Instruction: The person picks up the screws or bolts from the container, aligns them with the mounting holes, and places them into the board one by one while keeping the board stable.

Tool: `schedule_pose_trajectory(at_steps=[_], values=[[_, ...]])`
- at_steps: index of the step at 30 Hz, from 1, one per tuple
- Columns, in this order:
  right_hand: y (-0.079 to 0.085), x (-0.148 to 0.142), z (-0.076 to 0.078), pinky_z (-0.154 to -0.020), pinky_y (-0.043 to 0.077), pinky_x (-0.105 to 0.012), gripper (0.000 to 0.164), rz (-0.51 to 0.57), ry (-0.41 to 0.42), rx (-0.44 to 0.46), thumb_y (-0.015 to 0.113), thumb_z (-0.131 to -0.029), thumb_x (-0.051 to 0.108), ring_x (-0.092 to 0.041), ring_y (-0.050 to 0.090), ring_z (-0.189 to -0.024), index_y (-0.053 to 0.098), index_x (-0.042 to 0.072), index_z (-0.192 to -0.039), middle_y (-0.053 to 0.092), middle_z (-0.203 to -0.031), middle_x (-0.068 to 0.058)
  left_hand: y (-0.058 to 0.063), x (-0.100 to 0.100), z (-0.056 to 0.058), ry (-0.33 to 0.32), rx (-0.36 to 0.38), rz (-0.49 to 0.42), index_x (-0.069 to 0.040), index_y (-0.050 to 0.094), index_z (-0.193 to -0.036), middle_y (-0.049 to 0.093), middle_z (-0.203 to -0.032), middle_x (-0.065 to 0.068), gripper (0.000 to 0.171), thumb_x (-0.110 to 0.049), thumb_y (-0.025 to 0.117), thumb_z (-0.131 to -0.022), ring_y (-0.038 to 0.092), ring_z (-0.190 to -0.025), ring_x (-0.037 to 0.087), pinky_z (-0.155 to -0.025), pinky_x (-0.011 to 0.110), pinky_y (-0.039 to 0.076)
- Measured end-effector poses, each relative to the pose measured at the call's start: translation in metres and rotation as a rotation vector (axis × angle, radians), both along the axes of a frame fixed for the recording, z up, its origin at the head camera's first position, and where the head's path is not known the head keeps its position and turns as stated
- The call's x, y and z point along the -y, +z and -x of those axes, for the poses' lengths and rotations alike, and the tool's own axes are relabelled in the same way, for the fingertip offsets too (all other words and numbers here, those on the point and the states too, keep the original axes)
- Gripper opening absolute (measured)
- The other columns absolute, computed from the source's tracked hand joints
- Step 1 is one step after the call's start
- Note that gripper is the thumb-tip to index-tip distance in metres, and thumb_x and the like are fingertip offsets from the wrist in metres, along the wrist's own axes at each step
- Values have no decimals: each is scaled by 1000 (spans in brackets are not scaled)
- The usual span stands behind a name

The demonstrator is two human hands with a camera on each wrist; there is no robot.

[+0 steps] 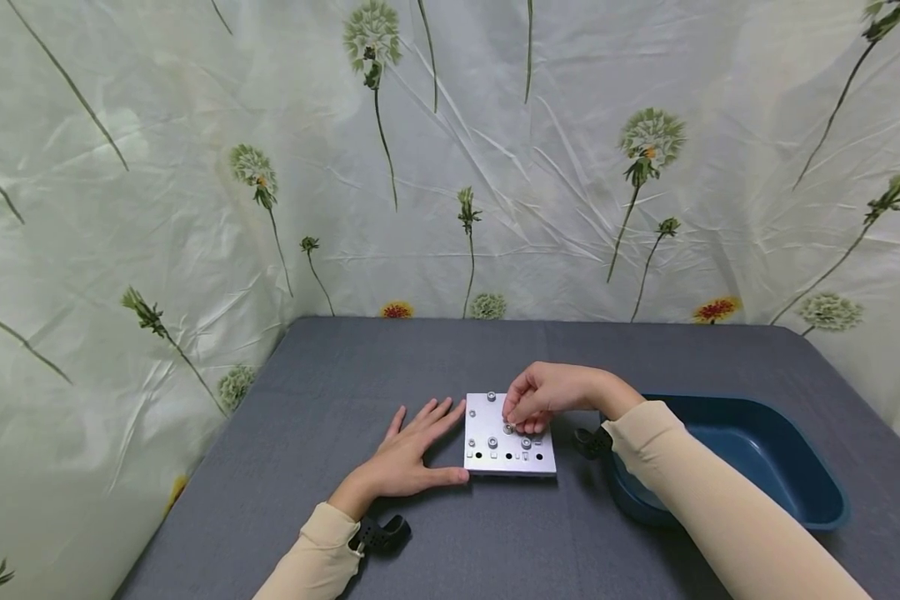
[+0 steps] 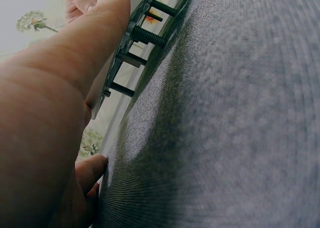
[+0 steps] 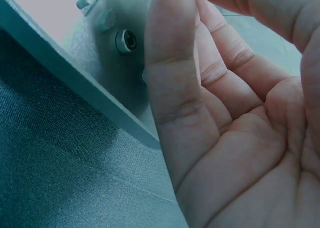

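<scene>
A silver metal plate (image 1: 501, 462) with several socket-head screws and dark holes sits on the table. In the left wrist view, threaded screw shanks (image 2: 148, 37) stick out beneath it. My left hand (image 1: 412, 454) lies with fingers spread, thumb and fingertips against the plate's left edge. Over the plate's right part, my right hand (image 1: 542, 398) has its fingers curled and pinches a small screw (image 1: 507, 429) by the head. A socket-head screw (image 3: 126, 41) in the plate shows beside the right fingers in the right wrist view; the pinched one is hidden there.
A dark blue plastic bin (image 1: 787, 467) stands on the right, partly under my right forearm. The grey cloth-covered table (image 1: 390, 358) reaches back to a hanging flower-print curtain (image 1: 450, 150). Each wrist wears a black camera strap (image 1: 382, 535).
</scene>
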State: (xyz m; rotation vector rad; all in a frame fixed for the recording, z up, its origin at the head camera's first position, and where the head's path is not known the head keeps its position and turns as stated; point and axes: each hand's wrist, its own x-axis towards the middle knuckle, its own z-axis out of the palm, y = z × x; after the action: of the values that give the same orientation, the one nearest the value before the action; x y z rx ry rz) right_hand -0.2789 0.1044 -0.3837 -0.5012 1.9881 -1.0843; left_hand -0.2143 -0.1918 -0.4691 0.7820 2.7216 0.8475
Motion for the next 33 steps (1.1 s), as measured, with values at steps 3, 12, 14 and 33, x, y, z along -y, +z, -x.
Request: schedule_pose_trajectory(at_steps=[3, 12, 14, 33], values=[[-1, -1, 0, -68, 56, -20, 12, 5, -5, -5, 70, -101, 8, -6, 65, -74, 74, -1, -108, 72, -82, 0, 0, 0, -1, 1, 0, 2, -38, 24, -172, 26, -180, 4, 99, -65, 77, -92, 14, -170, 32, -131, 71, -5], [-1, -6, 0, -69, 57, -21, 13, 17, -8, 2, 69, -102, 8, -7, 65, -75, 74, -2, -109, 72, -84, 0, 1, 0, -2, 10, 18, 0, -39, 23, -172, 24, -180, 2, 100, -65, 77, -91, 13, -170, 30, -131, 70, -8], [-1, -9, -1, -69, 57, -21, 13, 26, -10, -6, 69, -102, 8, -8, 65, -74, 74, -2, -109, 72, -84, -1, 1, -1, -2, 7, 15, -2, -39, 24, -172, 25, -180, 3, 99, -64, 78, -92, 14, -170, 31, -131, 71, -6], [21, -50, -24, -80, 62, -37, 25, 25, -84, -288, 70, -103, 19, -17, 68, -84, 72, -1, -119, 76, -97, -14, -1, 1, 0, -26, 26, -16, -35, 24, -172, 22, -181, 5, 98, -62, 76, -94, 10, -170, 33, -130, 72, -6]])
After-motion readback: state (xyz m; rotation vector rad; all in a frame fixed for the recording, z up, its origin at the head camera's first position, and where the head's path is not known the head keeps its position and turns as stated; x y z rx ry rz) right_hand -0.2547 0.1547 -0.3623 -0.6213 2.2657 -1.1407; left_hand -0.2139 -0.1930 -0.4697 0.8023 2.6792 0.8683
